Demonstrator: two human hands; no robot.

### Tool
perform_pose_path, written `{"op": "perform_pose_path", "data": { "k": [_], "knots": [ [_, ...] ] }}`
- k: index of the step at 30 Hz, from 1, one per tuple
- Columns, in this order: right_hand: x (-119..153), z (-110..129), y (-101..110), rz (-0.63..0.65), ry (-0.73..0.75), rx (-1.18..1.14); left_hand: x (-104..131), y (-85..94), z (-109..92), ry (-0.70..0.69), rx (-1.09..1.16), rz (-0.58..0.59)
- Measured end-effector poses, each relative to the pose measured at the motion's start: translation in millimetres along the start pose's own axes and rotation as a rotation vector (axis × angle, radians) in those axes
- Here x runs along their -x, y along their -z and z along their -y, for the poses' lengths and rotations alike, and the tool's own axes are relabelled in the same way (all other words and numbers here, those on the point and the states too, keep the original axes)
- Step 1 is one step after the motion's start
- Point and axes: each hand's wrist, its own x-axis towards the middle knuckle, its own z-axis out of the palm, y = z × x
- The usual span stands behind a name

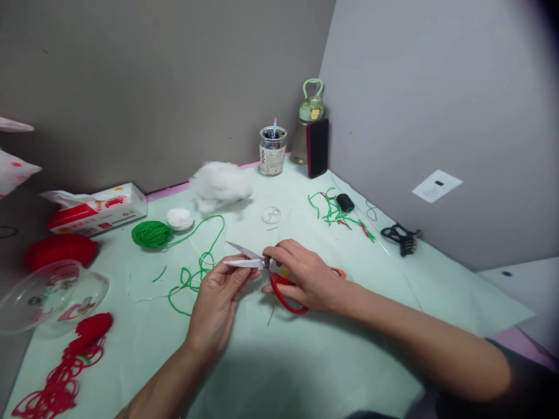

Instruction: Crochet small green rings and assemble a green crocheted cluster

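The right hand [305, 273] grips a pair of red-handled scissors [265, 263], thumb low in the loops and fingers curled over the top. The scissors lie in front of that hand on its left side, blades parted and pointing left above the worktop [148, 343]. The left hand [220, 297] is just below the blades, its thumb and fingers drawn together near the lower blade; whether they pinch anything, or touch the metal, cannot be told.

Loose green yarn [186, 281] loops beside the left hand, running back to a green yarn ball [152, 234] that sits next to a small white ball [180, 219]. Behind them is a fluffy heap of white stuffing [220, 185]. An orange handle [338, 272] shows partly from behind the right hand. Beyond that hand are green and red yarn scraps [329, 219], a spool of black thread [345, 202] and a black hair clip [399, 238]. Well apart, at the left hand's outer side, lies tangled red yarn [55, 381].
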Motion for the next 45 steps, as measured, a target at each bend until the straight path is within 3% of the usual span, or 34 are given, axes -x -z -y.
{"op": "perform_pose_path", "data": {
  "k": [8, 13, 22, 29, 45],
  "knots": [
    [1.1, 1.8, 0.5, 0.039, -0.032, -0.062, 2.2, -0.4, -1.6, 0.016, 0.075, 0.032],
    [1.6, 5.4, 1.4, 0.073, -0.053, -0.174, -0.7, 0.6, -1.2, 0.108, 0.134, 0.036],
    [0.5, 15.9, -3.2, 0.180, -0.289, -0.244, -4.3, 3.8, 2.8, 0.184, 0.122, 0.053],
    [0.6, 15.1, 1.1, 0.225, -0.308, -0.375, -5.6, 3.7, 6.4, 0.235, 0.177, 0.026],
    [-4.3, 18.7, 10.5, 0.273, -0.406, -0.398, -7.1, 4.9, 8.8, 0.269, 0.152, 0.032]
  ]
}}
